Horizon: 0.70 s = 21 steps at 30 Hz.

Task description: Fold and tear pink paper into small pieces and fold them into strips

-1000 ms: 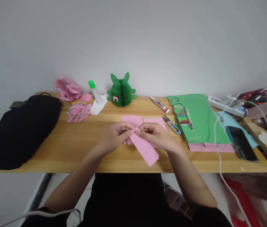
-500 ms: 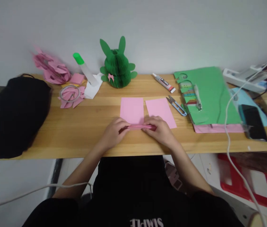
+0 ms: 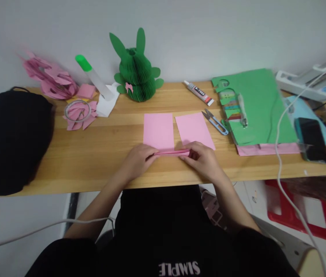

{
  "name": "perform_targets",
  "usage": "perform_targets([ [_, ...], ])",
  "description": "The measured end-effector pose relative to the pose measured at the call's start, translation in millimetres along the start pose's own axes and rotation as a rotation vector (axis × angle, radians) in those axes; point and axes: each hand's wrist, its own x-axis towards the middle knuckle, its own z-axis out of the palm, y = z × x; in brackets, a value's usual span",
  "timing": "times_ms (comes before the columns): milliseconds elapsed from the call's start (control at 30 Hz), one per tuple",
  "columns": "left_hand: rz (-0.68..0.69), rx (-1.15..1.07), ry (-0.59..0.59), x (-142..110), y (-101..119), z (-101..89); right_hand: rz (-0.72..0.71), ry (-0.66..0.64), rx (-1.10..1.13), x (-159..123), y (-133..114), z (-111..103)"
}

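A narrow folded strip of pink paper (image 3: pixel 172 153) is held level between my two hands, just over the table's near part. My left hand (image 3: pixel 141 159) pinches its left end between thumb and fingers. At the other end my right hand (image 3: pixel 202 158) grips it, thumb below and fingers on top. Its folded edges face me, with layers showing along the top. Right behind it lies a flat pink paper rectangle (image 3: pixel 158 130). A second pink sheet (image 3: pixel 195 130), slightly turned, lies beside that one, its near edge partly behind my right hand.
Thread snips (image 3: pixel 215 122) and a glue tube (image 3: pixel 199 93) lie right of centre. Green card sheets (image 3: pixel 262 107) and a phone (image 3: pixel 313 140) are farther right. A green paper rabbit (image 3: pixel 137 75), glue stick (image 3: pixel 93 77), tape roll (image 3: pixel 77 111), pink scraps (image 3: pixel 51 79) and black bag (image 3: pixel 12 142) stand leftward.
My right hand has shifted slightly right along the strip, so more of its right end shows. My left hand keeps its pinch. The whole view has tilted a little.
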Motion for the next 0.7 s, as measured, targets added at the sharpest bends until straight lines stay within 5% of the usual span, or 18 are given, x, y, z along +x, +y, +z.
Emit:
perform_targets([
  [300, 0.028, 0.066, 0.029, 0, -1, 2.3, -0.012, 0.042, 0.033, -2, 0, 3],
  [500, 0.042, 0.096, 0.040, -1, -1, 3.6, -0.224, 0.166, -0.027, -8, -10, 1],
  [700, 0.059, 0.115, 0.044, -1, -3, 4.3, -0.214, 0.154, -0.110, -9, -8, 5],
])
